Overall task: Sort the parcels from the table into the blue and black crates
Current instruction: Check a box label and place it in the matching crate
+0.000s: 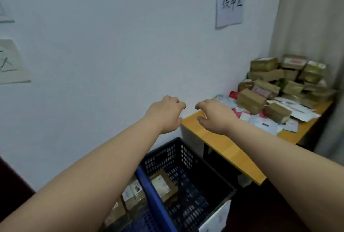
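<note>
Here, both hands' fingers hang loose, empty — wooden table (pixel 226 143) against white wall (pixel 111 45).

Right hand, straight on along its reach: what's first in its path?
Probably the flat white mailers at the pile's near edge on the table; the right hand holds nothing. Depth is unclear.

Left hand (pixel 165 114) and right hand (pixel 216 115) hover empty, fingers loosely curled, near the parcel-heaped table (pixel 223 144).

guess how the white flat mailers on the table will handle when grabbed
The white mailers lie thin and flat, so probably floppy and light. They overlap loosely, so pulling one may drag its neighbours. Boxes sit on some, so those could tip.
</note>
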The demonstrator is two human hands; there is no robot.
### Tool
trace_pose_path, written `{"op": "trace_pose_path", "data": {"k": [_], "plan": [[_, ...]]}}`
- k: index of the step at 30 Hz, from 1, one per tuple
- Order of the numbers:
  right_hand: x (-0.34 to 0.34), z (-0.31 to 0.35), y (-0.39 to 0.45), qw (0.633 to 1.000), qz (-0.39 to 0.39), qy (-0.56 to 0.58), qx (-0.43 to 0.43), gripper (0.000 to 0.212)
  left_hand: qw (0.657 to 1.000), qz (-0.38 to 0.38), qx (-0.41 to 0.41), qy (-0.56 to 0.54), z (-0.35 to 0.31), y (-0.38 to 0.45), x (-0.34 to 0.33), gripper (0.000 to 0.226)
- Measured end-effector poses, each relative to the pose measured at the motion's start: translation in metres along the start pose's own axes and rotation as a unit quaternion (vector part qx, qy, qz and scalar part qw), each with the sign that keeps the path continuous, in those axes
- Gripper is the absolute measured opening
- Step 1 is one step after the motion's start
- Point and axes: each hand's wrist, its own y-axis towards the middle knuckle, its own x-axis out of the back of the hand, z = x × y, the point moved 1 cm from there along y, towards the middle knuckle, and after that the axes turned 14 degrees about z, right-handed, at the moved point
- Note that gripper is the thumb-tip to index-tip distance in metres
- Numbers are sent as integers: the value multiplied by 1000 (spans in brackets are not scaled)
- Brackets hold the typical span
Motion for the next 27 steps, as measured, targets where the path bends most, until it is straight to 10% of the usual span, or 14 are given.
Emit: {"op": "trace_pose_path", "data": {"k": [16,27], "plan": [[140,-337,-139,985,-90,-86,-121,25,987,-53,-117,97,-306,198,167,34],[122,-443,-134,985,-94,-45,-138,30,976,-40,-134,169,-361,291,172,30]]}}
